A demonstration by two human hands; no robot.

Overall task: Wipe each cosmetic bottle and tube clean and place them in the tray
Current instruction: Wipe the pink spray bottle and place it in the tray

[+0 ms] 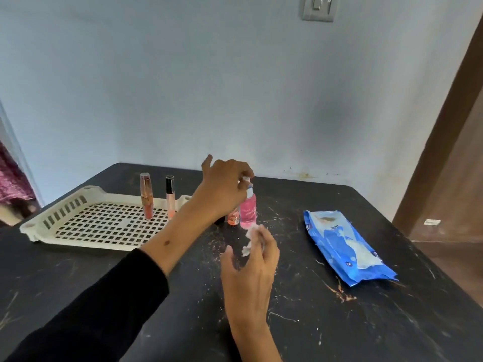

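Seemingly light, slick and tippy, the bottle (248, 211) hangs pinched by its cap under the left hand (224, 189); better held mid-body, below that pinch. Right hand (251, 262) is closed on a wipe (252, 237).

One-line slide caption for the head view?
Left hand grips pink bottle's cap, right hand holds wipe; two tubes upright in tray.

Nothing here can actually be read. The blue wet-wipes pack (347, 246), lying on the tabletop (339, 322) at about three o'clock from the hands, carries white print and a small dark square mark near its lower edge, but all of it is too blurred to make out. The pink bottle (248, 212) shows a faint pale script, also illegible, and so is the label on the small orange bottle (233, 219) just beside it.
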